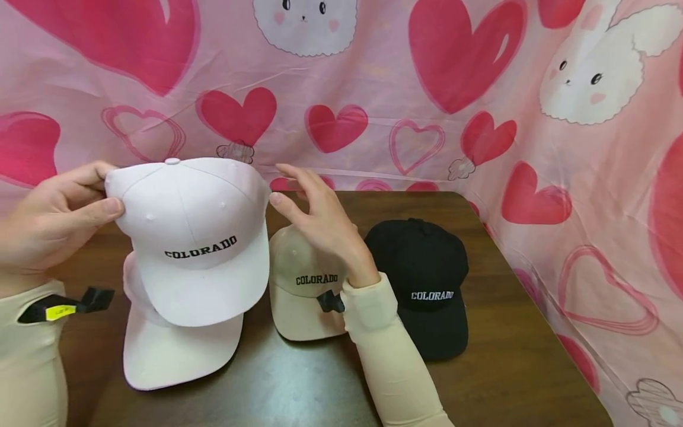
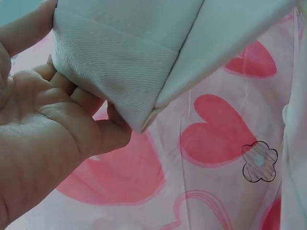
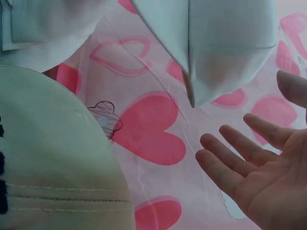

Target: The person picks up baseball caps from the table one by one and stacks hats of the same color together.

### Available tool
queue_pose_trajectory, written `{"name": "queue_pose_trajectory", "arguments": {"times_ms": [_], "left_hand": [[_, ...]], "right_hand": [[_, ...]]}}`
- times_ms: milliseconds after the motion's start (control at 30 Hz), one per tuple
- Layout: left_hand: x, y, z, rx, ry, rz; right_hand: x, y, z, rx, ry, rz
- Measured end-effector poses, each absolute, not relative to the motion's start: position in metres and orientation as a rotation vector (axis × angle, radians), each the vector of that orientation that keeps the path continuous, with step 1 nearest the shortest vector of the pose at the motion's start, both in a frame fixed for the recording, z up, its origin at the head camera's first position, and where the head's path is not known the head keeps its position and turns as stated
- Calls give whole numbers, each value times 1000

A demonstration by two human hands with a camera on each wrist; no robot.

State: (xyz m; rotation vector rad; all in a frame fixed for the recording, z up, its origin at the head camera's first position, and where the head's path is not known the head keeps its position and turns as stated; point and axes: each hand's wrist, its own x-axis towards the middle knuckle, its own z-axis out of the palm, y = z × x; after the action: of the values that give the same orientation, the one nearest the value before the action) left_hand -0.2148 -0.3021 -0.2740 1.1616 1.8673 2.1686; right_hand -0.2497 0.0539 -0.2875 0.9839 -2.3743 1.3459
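Note:
A white baseball cap [image 1: 187, 201] with COLORADO in dark letters is held up in the head view, brim toward me. My left hand [image 1: 58, 219] pinches its left side, thumb on the front and fingers behind. In the left wrist view the fingers curl under the edge of the white fabric [image 2: 115, 62]. My right hand [image 1: 320, 207] is beside the cap's right side with fingers spread; in the right wrist view a gap separates these fingers [image 3: 230, 163] from the cap [image 3: 225, 62]. Beneath the held cap, a second pale cap [image 1: 181, 356] lies on the table, its crown mostly hidden.
A beige COLORADO cap [image 1: 304, 314] sits mid-table, partly behind my right wrist. To its right lies a black COLORADO cap [image 1: 421, 255]. The brown wooden table [image 1: 512, 356] meets a pink heart-print cloth [image 1: 363, 77] at the back and right.

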Motion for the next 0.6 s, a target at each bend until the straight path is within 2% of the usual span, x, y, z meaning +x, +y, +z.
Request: {"name": "queue_pose_trajectory", "arguments": {"times_ms": [600], "left_hand": [[-220,-308,-285,1157,1835,2044]], "right_hand": [[-246,37,-294,1157,-2431,1335]]}}
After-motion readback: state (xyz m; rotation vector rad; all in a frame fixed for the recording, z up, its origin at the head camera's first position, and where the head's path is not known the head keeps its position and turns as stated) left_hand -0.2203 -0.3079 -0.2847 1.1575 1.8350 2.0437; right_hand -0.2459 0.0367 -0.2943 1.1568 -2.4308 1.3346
